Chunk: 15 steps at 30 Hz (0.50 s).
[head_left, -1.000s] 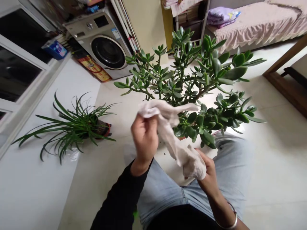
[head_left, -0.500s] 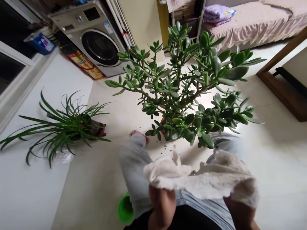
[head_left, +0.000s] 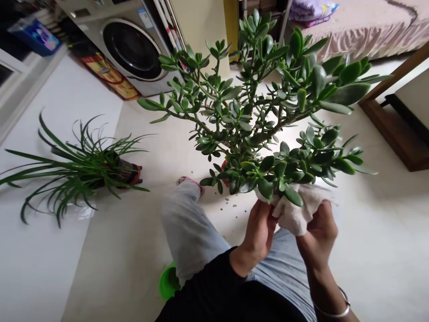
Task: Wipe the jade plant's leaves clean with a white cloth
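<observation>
Cloth (head_left: 296, 217) lying crosswise, clamped by left hand (head_left: 258, 232) and right hand (head_left: 318, 235) beneath jade plant leaves (head_left: 266, 188).

Jade plant (head_left: 241, 116), thick glossy grn leaves on woody branches spreading wide, upright in reddish pot (head_left: 223, 171), rim mostly hidden by foliage. Off-white cloth (head_left: 296, 218) bunched btwn my L hand (head_left: 258, 232) & R hand (head_left: 318, 237), pressed up against lowest leaves.
</observation>
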Tool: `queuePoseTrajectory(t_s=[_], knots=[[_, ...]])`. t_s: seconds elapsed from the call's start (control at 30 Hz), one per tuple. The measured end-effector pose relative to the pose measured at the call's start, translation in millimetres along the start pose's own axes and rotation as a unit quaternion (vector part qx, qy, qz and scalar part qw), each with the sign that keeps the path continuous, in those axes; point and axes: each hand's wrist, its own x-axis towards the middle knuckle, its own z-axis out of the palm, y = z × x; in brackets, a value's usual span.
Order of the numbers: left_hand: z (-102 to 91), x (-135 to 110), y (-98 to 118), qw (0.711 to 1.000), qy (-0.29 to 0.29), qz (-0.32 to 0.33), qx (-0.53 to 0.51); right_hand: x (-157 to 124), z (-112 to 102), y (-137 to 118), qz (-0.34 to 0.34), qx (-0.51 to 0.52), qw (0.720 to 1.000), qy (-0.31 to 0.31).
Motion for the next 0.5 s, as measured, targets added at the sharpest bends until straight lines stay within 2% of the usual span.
queuePoseTrajectory(t_s=[0.2,0.37,0.5], knots=[[11.2,4,1,0.999,-0.007,-0.011,-0.047,23,14,-16,0.017,-0.051,0.998,-0.022],[6.4,4,-2,1.0,-0.007,-0.01,-0.024,30,17,-15,0.023,-0.099,0.994,-0.028],[2.0,5,-7,1.0,-0.024,-0.002,-0.005,32,18,-15,0.051,-0.074,0.995,-0.037]])
